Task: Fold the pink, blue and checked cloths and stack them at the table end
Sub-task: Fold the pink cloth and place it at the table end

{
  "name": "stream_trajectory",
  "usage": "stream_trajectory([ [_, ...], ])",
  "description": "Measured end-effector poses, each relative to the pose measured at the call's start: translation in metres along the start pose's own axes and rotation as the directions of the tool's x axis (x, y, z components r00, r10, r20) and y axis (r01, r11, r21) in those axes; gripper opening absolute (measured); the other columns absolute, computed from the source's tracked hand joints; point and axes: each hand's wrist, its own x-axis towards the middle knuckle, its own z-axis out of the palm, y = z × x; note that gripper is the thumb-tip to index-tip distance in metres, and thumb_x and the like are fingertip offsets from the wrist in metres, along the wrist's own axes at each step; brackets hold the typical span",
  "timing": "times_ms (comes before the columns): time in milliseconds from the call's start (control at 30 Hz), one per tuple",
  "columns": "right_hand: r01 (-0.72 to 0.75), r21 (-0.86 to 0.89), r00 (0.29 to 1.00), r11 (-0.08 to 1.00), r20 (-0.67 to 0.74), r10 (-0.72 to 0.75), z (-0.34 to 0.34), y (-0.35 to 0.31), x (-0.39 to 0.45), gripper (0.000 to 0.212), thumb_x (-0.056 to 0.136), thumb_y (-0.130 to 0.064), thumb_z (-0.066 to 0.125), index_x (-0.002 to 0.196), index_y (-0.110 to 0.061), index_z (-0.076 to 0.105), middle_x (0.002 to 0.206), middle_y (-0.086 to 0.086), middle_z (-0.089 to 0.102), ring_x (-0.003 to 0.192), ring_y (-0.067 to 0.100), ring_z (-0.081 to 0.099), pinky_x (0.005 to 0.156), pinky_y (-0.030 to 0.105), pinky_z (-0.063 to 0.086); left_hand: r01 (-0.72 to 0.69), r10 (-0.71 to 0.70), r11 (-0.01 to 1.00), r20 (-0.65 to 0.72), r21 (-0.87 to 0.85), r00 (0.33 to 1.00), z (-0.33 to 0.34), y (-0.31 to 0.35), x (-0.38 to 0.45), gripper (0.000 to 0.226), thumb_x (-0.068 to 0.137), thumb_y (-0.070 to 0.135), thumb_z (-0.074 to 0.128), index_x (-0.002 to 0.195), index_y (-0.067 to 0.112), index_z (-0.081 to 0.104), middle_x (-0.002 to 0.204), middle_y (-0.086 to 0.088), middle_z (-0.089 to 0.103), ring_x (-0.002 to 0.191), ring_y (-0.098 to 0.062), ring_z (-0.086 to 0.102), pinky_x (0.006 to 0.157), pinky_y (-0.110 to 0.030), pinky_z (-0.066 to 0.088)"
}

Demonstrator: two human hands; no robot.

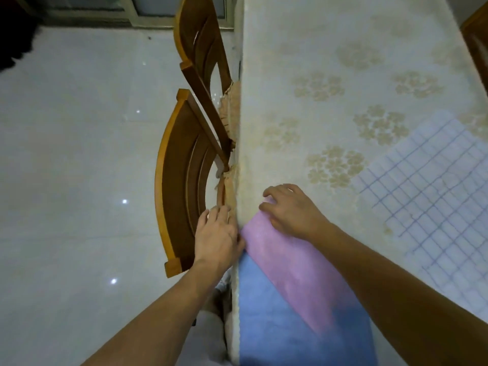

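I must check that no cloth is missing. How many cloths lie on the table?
3. The pink cloth lies at the table's left edge under both hands, the blue cloth lies beneath it, and the checked cloth lies apart at the right.

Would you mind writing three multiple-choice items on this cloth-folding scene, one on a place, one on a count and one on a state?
1. Where does the pink cloth lie?
A. on the blue cloth
B. on the floor
C. over a chair back

2. How many wooden chairs stand along the table?
A. one
B. two
C. four

3. What is the right hand doing?
A. hanging idle in the air
B. gripping a chair
C. resting on the pink cloth's far end

Answers: 1 A, the pink strip crosses the blue one; 2 B, two curved backs show at the table edge; 3 C, its fingers lie on that end.
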Motion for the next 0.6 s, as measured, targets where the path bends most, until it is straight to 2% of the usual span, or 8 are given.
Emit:
stream_trajectory([
  [200,0.091,-0.05,0.991,0.995,0.098,-0.086,0.003,0.004,0.025,0.025,0.072,-0.019,0.055,0.092,-0.019,0.069,0.108,0.009,0.06,0.093,0.031,0.059,0.088,0.045,0.048,0.004,-0.003,1.0,0.065,-0.013,0.998,0.003,0.004,0.007,0.05,0.091,0.054,0.037,0.124,0.022,0.057,0.143,-0.006,0.043,0.134,-0.023,0.035,0.116,-0.05,0.025],
  [433,0.082,-0.038,0.979,0.996,0.19,-0.073,0.002,0.003,0.037,0.041,0.063,-0.026,0.075,0.1,-0.012,0.069,0.107,0.015,0.061,0.095,0.031,0.058,0.088,0.05,0.05,0.001,0.004,0.999,0.12,-0.039,0.993,0.007,0.004,0.012,0.051,0.094,0.054,0.039,0.13,0.021,0.052,0.151,-0.008,0.036,0.14,-0.025,0.029,0.118,-0.051,0.021],
  [600,0.109,-0.058,0.976,0.992,0.197,-0.096,0.002,0.002,0.038,0.03,0.064,-0.029,0.073,0.087,-0.009,0.07,0.098,0.013,0.059,0.088,0.029,0.056,0.074,0.044,0.049,-0.028,0.032,0.998,0.079,-0.053,0.996,0.008,0.007,0.013,0.044,0.096,0.05,0.039,0.124,0.022,0.058,0.149,-0.006,0.036,0.14,-0.023,0.029,0.118,-0.047,0.017],
])
